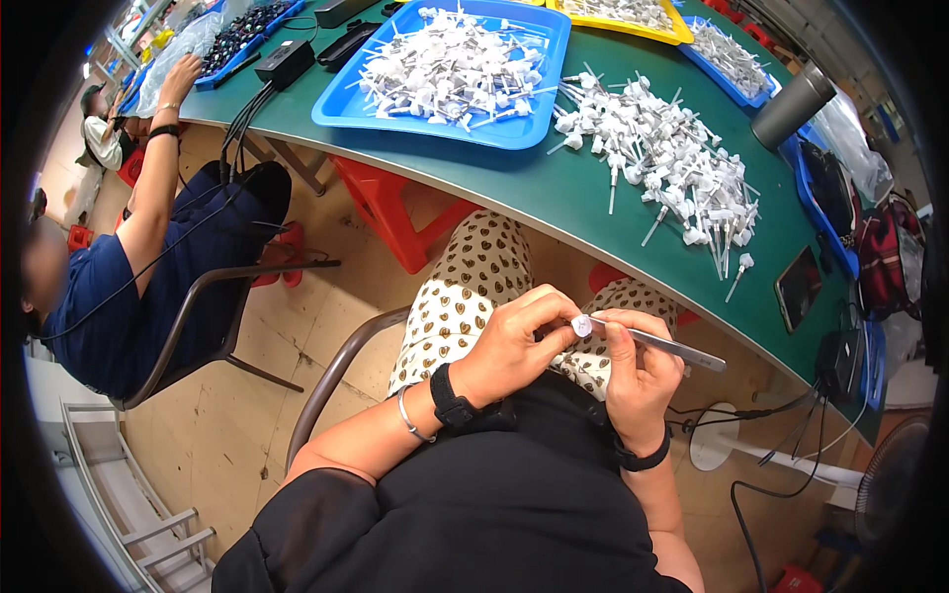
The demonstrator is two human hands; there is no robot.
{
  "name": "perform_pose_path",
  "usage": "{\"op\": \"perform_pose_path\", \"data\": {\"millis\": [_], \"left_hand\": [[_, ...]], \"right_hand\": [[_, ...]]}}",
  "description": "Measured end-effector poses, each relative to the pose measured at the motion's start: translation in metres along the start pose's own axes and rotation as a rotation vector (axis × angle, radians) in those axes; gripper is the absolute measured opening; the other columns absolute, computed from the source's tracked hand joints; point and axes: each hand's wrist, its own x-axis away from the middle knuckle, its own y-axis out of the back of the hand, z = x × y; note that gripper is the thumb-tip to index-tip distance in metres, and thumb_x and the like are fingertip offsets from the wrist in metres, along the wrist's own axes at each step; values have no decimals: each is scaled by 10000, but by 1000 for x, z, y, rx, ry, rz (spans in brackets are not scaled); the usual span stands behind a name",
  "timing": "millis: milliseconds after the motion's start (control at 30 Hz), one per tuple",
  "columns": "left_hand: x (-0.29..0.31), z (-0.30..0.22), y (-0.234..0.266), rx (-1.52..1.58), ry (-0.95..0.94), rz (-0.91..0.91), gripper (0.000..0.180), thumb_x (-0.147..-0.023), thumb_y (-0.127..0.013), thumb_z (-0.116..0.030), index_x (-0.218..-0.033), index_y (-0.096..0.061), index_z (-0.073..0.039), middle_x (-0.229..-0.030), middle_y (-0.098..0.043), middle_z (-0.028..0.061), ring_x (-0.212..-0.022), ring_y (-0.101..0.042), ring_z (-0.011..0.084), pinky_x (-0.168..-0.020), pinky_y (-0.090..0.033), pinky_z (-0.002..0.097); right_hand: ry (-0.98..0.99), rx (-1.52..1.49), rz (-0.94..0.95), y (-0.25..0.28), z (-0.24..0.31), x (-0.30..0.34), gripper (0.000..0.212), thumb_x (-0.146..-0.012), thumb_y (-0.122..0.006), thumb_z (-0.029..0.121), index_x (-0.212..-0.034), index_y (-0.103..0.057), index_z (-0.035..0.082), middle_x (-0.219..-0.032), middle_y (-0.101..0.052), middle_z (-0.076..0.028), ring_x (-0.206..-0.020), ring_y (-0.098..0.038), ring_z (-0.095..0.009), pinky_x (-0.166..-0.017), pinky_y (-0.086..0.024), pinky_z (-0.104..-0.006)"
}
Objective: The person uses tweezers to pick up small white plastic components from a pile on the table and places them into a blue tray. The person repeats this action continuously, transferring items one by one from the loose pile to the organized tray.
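Above my lap, my left hand (524, 341) pinches a small white plastic part (581, 325) between thumb and fingertips. My right hand (641, 376) grips a slim, flat metal tool (687, 352), whose exact kind I cannot make out. The tool's near end passes under my right thumb toward the white part; whether the two touch is hidden by my fingers. On the green table (554, 188) in front of me lies a loose heap of similar white parts (682, 163) with thin grey stems. A blue tray (331, 107) at its left holds another heap of them.
Yellow trays (682, 32) and another blue tray (756, 97) stand farther back. A grey cylinder (794, 104), a phone (798, 287) and cables lie at the right. A seated co-worker (109, 306) reaches over the table at left. A red stool (390, 203) stands under the table.
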Motion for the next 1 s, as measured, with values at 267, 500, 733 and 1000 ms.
{"op": "perform_pose_path", "data": {"millis": [267, 500, 733, 1000], "left_hand": [[1, 0, -1, -6, 19, 5, 79, -908, -725, -19, -969, -691, 19, -930, -658, 81, -778, -655, 143, -658, -540, 268], [0, -3, 2, -29, -32, 55, 82, -892, -728, 3, -963, -690, 21, -932, -662, 86, -787, -654, 155, -670, -539, 276], [-2, 3, 2, 144, 26, 54, 87, -916, -708, 9, -996, -676, 18, -974, -666, 86, -847, -688, 146, -707, -574, 263], [0, 7, 3, 172, 47, 45, 94, -915, -703, 19, -1003, -671, 19, -980, -664, 93, -852, -692, 147, -708, -581, 262]], "right_hand": [[-26, -14, 17, 1, 1, 0, 58, -964, -655, 16, -993, -669, -33, -934, -728, -111, -785, -698, -185, -698, -549, -286], [65, 189, 209, 16, 11, -10, 49, -961, -651, 7, -996, -671, -21, -927, -721, -99, -772, -690, -176, -689, -546, -286], [-108, -128, 2, 5, 10, -4, 77, -969, -657, 16, -1022, -673, -38, -974, -725, -105, -823, -699, -164, -716, -555, -281], [-71, -65, 28, 4, 8, 0, 100, -966, -667, 25, -1037, -679, -45, -1003, -725, -115, -854, -698, -177, -747, -554, -280]]}}
